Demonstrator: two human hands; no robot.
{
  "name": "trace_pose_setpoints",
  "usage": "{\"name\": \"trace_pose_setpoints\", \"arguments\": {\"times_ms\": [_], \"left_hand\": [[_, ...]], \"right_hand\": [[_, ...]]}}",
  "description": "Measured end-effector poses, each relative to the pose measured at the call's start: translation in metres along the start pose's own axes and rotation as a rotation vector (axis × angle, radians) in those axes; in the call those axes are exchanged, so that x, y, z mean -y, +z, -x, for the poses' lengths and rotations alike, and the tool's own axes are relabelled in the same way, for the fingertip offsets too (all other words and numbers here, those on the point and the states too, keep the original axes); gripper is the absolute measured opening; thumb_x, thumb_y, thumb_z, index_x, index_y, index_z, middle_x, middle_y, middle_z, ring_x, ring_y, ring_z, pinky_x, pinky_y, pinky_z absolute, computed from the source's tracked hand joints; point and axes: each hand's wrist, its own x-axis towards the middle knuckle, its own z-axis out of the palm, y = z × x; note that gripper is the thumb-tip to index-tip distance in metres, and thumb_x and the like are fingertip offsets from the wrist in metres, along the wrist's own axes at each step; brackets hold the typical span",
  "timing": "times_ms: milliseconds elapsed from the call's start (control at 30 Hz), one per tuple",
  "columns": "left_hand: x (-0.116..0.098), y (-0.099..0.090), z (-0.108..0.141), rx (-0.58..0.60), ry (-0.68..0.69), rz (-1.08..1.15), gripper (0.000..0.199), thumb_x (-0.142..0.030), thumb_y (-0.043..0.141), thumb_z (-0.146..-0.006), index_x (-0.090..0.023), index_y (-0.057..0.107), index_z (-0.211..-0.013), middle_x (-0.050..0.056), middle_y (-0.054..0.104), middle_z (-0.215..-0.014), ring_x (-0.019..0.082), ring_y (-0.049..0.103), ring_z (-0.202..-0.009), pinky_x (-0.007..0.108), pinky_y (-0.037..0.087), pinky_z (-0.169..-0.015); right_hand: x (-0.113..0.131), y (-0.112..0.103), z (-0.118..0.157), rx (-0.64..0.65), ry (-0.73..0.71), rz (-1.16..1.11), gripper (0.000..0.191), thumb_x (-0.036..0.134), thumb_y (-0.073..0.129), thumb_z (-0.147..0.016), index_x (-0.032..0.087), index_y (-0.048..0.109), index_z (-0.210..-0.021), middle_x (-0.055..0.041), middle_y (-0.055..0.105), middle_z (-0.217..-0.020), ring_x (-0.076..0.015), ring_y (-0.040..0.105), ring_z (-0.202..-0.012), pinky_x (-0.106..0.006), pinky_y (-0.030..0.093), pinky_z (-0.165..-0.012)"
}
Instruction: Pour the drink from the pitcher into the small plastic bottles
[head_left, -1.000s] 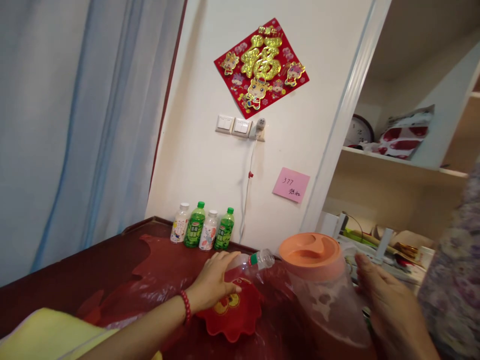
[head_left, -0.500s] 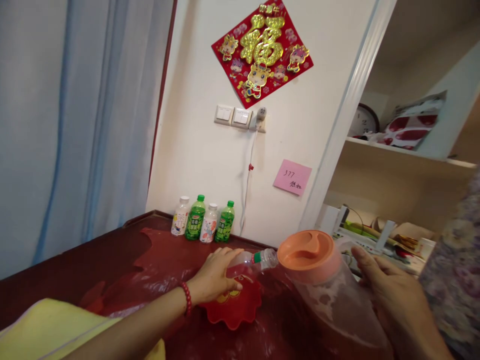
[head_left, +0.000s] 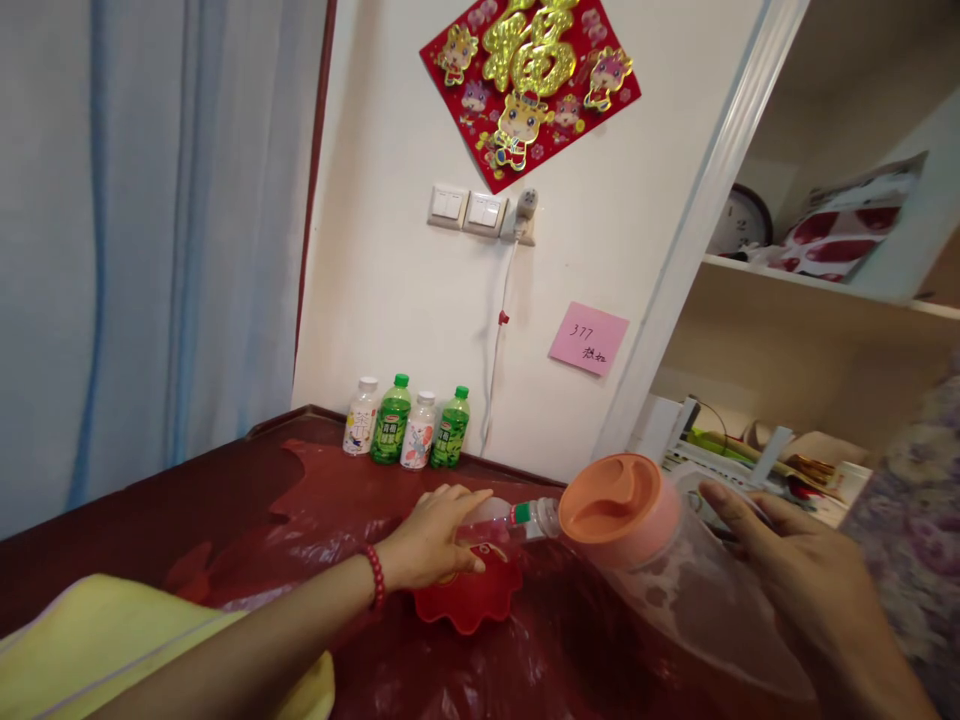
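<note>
My left hand (head_left: 435, 535) is wrapped round a clear plastic bottle (head_left: 487, 525), which lies tilted almost on its side with some clear liquid visible. The bottle's mouth meets the rim of a translucent pitcher (head_left: 697, 600) with an orange lid (head_left: 619, 505). On the right, my right hand (head_left: 787, 560) grips the pitcher by its handle, and the pitcher leans over toward the bottle. Below the bottle sits a red dish (head_left: 472, 600) with a scalloped edge, partly covered by my left hand. Whether liquid is flowing between the two I cannot make out.
Several small bottles, among them a green bottle (head_left: 391, 425) and a white bottle (head_left: 361, 418), stand along the wall. A yellow cloth (head_left: 97, 640) covers the near left of the dark red table (head_left: 247, 500). Shelves (head_left: 817, 275) with various items are at right.
The pitcher has tipped further over toward the bottle in my right hand. My left hand keeps its hold on the bottle. The camera's view has shifted slightly.
</note>
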Motion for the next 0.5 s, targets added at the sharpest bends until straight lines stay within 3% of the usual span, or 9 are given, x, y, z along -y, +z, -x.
{"name": "trace_pose_setpoints", "arguments": {"times_ms": [267,500], "left_hand": [[-0.002,-0.002,-0.001,0.021,0.012,-0.032,0.081,-0.037,0.079,-0.069,-0.028,0.048,-0.143,0.009,0.059,-0.134,0.034,0.051,-0.123,0.047,0.037,-0.104],[0.0,0.001,-0.002,0.018,0.043,-0.038,0.074,-0.038,0.079,-0.069,-0.029,0.053,-0.138,0.008,0.061,-0.131,0.033,0.054,-0.12,0.046,0.04,-0.101]], "right_hand": [[0.016,-0.008,0.007,-0.029,-0.042,0.181,0.06,0.079,0.06,-0.061,0.022,0.071,-0.077,-0.0007,0.066,-0.068,-0.024,0.059,-0.071,-0.031,0.038,-0.06],[0.018,-0.013,0.008,-0.007,-0.059,0.256,0.058,0.076,0.057,-0.064,0.02,0.068,-0.077,0.0001,0.063,-0.067,-0.022,0.056,-0.066,-0.031,0.037,-0.059]]}}
